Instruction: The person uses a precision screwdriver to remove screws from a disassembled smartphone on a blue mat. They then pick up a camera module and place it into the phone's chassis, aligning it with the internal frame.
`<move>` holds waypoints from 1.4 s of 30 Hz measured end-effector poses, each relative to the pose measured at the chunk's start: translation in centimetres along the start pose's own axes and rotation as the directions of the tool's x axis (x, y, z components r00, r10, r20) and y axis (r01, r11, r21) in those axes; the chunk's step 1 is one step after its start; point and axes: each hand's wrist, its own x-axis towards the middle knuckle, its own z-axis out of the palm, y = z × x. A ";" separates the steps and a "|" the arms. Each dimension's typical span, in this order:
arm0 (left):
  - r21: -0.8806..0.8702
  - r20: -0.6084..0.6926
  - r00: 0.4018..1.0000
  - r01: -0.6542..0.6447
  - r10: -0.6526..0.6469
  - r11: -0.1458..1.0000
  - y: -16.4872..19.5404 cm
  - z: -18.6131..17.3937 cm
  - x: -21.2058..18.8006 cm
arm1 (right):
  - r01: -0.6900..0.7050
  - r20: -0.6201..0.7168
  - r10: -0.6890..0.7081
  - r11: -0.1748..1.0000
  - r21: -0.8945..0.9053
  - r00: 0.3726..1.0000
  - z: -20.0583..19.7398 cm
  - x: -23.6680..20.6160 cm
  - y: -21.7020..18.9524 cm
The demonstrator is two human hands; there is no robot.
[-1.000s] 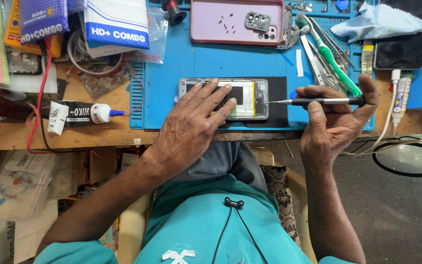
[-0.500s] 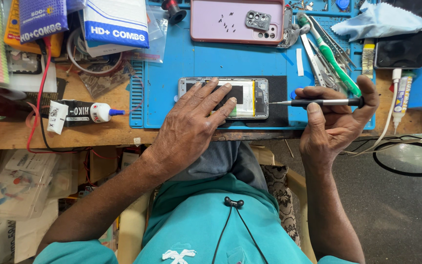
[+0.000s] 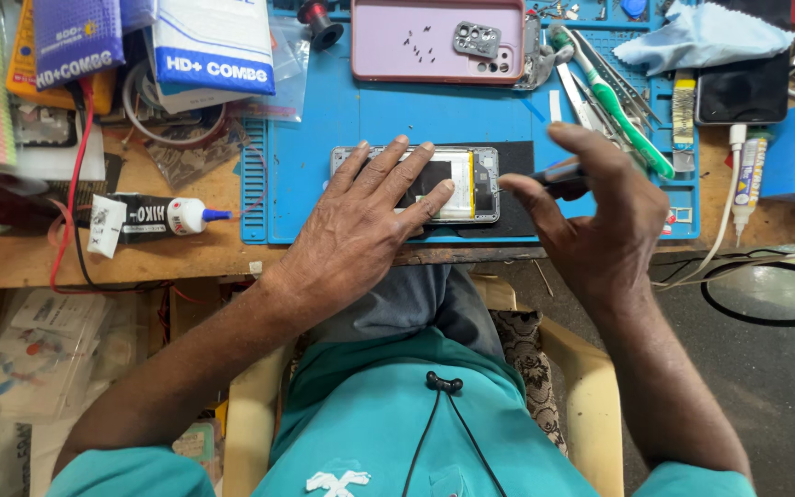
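An opened phone (image 3: 467, 184) lies face down on the blue work mat (image 3: 324, 138), its battery and inner parts showing. My left hand (image 3: 361, 221) lies flat on it with fingers spread, pressing it down. My right hand (image 3: 595, 216) is closed around a thin black-handled screwdriver (image 3: 554, 177), whose tip points left at the phone's right end. The fingers hide most of the tool.
A pink phone back cover (image 3: 416, 41) with small screws on it lies at the mat's far edge. Tweezers and a green-handled tool (image 3: 623, 115) sit to the right, and a black glue tube (image 3: 154, 219) lies to the left. Parts packages (image 3: 213, 41) fill the back left. A blue cloth (image 3: 701, 37) is at the back right.
My right hand has shifted left and turned over the screwdriver, bringing its tip close to the phone's right end. My left hand stays on the phone.
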 end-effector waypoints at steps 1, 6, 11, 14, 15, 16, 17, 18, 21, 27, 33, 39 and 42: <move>0.016 0.003 1.000 -0.004 0.004 1.000 0.0 -0.1 0.0 | 0.005 0.037 -0.004 0.999 -0.038 0.999 -0.1 0.6 -0.3; 0.070 0.012 1.000 -0.018 0.017 0.997 0.1 -0.5 0.0 | -0.016 0.097 0.002 0.989 0.147 0.995 -1.0 1.7 -0.6; 0.057 0.002 1.000 -0.019 0.019 0.998 0.1 -0.5 0.1 | -0.002 0.106 -0.018 0.981 0.192 0.994 -0.9 1.0 -0.1; 0.029 0.011 1.000 -0.018 0.018 0.999 0.3 -0.6 0.1 | -0.115 0.118 0.097 0.981 0.157 0.988 -1.4 0.7 -0.3; -0.019 0.020 1.000 -0.007 0.008 1.000 0.6 -0.6 0.1 | -0.116 0.139 0.101 0.988 0.104 0.985 -1.6 0.6 -0.5; -0.049 0.014 1.000 0.006 -0.005 0.999 0.5 -0.7 0.1 | -0.096 0.145 0.087 0.994 0.054 0.986 -1.5 0.7 -0.6; 0.044 0.002 1.000 -0.015 0.015 0.999 0.5 -0.7 0.2 | -0.118 0.131 0.101 0.985 0.126 0.986 -1.4 0.9 -0.6; 0.129 -0.004 1.000 -0.026 0.027 0.991 0.9 -0.7 0.1 | -0.139 0.131 0.114 0.970 0.201 0.985 -1.3 0.9 -0.7; 0.102 0.014 0.999 -0.033 0.032 0.994 2.1 -0.3 -0.6 | -0.112 0.102 0.099 0.985 0.130 0.990 -0.9 0.9 -0.7; 0.009 0.019 1.000 -0.006 0.006 1.000 3.1 0.5 -1.2 | -0.103 0.093 0.093 0.988 0.115 0.991 -0.7 0.7 -0.5; 0.001 0.022 1.000 0.001 -0.001 1.000 3.0 0.7 -1.0 | -0.130 0.105 0.111 0.973 0.193 0.988 -1.0 2.3 -1.0; 0.036 0.005 1.000 -0.013 0.013 0.999 3.0 1.0 -1.2 | -0.106 0.138 0.084 0.982 0.159 0.987 -1.7 2.7 -1.5; 0.043 0.016 1.000 -0.017 0.016 0.999 2.9 1.2 -1.6 | -0.012 0.160 -0.010 0.991 0.135 0.987 -1.7 2.3 -1.2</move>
